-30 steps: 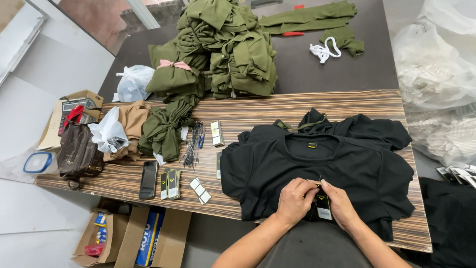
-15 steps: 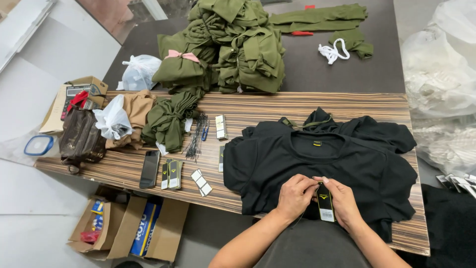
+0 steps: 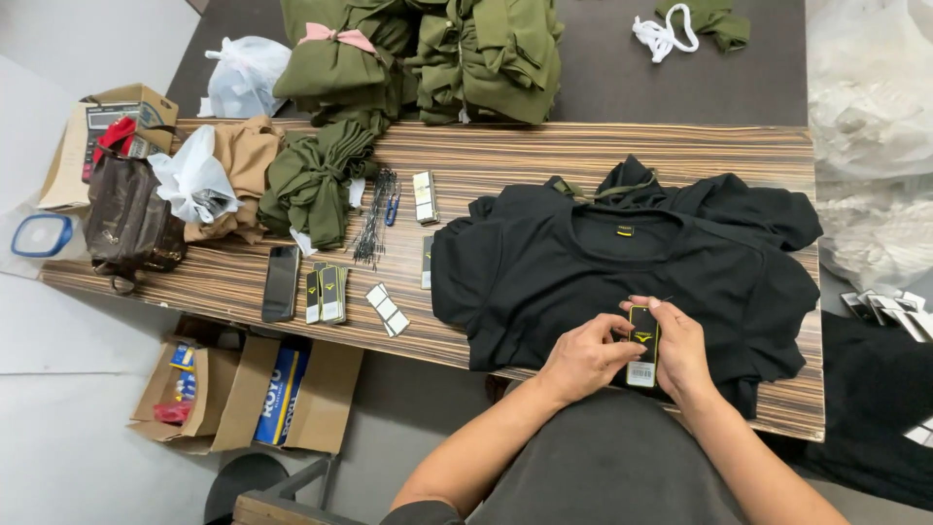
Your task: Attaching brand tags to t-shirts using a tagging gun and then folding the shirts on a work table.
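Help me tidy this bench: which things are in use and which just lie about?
In use: left hand, right hand, black hang tag, black T-shirt.
Lying about: phone, brown bag, green garments, spare tags.

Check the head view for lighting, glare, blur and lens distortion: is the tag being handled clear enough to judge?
Head view: even, soft overhead light with faint shadows; no harsh glare on the striped wooden table. Focus is sharp at the black hang tag, held between left hand and right hand. The black shirt loses fold detail in its darkness. Slight wide-angle bowing at the edges.
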